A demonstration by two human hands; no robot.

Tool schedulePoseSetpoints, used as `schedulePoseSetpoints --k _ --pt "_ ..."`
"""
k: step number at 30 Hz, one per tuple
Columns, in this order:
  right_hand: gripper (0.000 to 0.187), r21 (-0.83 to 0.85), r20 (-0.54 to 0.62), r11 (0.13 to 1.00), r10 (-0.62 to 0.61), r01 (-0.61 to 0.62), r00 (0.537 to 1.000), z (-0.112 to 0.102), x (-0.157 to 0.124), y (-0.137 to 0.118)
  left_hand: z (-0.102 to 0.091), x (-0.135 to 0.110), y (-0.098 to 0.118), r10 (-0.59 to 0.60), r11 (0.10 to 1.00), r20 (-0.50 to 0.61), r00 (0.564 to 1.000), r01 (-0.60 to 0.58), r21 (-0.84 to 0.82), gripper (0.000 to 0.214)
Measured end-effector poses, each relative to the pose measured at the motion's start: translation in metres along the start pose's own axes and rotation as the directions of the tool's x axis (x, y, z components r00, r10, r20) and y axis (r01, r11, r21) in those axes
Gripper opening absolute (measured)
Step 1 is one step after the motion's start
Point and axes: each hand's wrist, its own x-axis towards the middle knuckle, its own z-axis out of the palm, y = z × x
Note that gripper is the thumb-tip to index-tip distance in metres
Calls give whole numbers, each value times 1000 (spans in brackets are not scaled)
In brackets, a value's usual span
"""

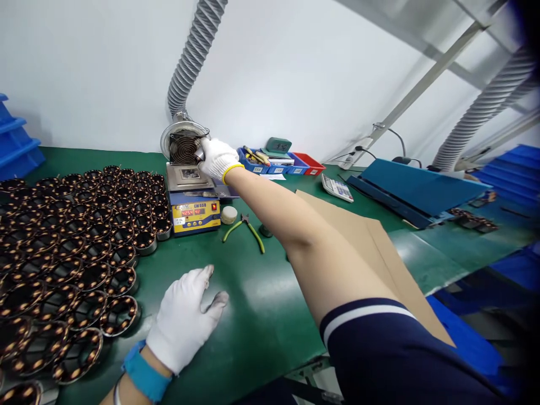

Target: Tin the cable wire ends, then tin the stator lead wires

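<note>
My right hand (217, 157), in a white glove, reaches far forward and is closed on a small round metal part (199, 151) held above the solder pot (188, 177), just in front of the fume extractor's round mesh intake (182, 145). The solder pot sits on a blue and yellow control unit (194, 214) with a red digital readout. My left hand (185, 318), also in a white glove with a blue wristband, rests open on the green table mat (253, 304), fingers apart, holding nothing. It lies beside several wound copper stator coils (76, 247) laid in rows.
Green-handled cutters (247, 228) and a small white round tin (229, 214) lie by the control unit. Brown cardboard (371, 242) lies to the right. Small blue and red bins (280, 163), a calculator (336, 188), a blue tray (417, 188) and stacked blue crates (14, 143) line the table's edges.
</note>
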Motion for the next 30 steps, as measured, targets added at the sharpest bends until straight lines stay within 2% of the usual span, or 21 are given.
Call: schedulePoseSetpoints --k 5,11,16,21,26,28,30 --pt "46 -1 78 1000 -31 32 996 2 0 -7 -1 -1 4 32 999 35 999 -33 8 42" --pt "46 -54 86 997 -51 56 995 -1 2 -13 -1 -3 4 52 999 35 998 -52 11 43" --pt "45 -33 103 998 -46 49 994 1 4 -14 -3 -3 5 52 999 31 998 -52 15 43" --pt "44 -32 61 999 -28 30 998 -4 4 -14 -1 -2 2 46 999 -6 999 -45 13 43" --pt "44 120 -59 993 17 -10 998 -24 -12 -12 0 -1 -1 -61 998 -71 996 59 -39 45" --pt "46 241 -74 971 11 7 997 -29 -30 -14 -1 0 -1 -148 983 -81 986 138 -119 48" --pt "52 404 -38 915 17 0 999 -27 -57 -20 -1 1 0 -256 941 -91 962 227 -252 52"
